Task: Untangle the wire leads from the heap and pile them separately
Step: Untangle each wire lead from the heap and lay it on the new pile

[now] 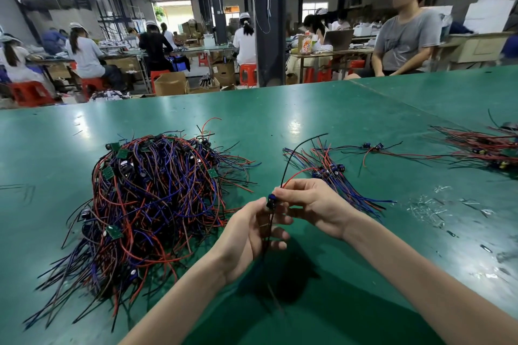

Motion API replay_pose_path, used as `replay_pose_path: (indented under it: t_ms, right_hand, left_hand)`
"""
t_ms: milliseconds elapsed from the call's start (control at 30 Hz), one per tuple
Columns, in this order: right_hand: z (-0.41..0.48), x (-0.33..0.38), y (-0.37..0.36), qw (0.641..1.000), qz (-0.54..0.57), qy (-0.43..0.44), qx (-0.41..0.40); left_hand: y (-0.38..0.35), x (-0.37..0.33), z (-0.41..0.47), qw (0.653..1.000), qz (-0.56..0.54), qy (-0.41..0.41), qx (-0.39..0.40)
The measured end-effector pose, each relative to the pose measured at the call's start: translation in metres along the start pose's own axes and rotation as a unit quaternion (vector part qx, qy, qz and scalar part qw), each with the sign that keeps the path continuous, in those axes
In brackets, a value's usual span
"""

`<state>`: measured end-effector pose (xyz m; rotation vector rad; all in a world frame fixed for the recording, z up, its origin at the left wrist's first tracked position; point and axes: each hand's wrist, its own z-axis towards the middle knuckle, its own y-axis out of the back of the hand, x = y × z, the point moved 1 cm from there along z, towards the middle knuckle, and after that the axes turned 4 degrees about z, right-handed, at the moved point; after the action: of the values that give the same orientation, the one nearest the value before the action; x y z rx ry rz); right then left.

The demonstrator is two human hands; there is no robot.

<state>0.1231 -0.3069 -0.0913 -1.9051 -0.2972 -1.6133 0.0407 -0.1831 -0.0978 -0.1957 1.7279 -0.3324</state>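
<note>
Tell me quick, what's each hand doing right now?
Left hand: closed on the wire lead, gripping below its small blue part.
Right hand: closed on the same lead, pinching its red and black wires.

Green worktable (336, 109), red stools (30, 92), dark pillar (269, 36).

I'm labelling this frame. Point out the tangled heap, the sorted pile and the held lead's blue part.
heap (151, 199), head view, middle of the tangle
sorted pile (333, 173), head view, its blue parts
blue part (271, 199), head view, between both hands' fingers

Seated workers (84, 56), red stools (30, 92), cardboard boxes (171, 83)
</note>
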Motion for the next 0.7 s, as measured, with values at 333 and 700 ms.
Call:
replay_pose_path:
  t_ms: [333,700]
  right_hand:
    - [0.002,-0.003,0.000,0.998,0.018,-0.032,-0.042]
    - [0.002,-0.001,0.002,0.962,0.197,-0.188,0.013]
  left_hand:
    - [0.007,0.010,0.005,0.987,0.121,-0.085,-0.071]
    - [0.007,0.012,0.004,0.978,0.159,-0.136,-0.020]
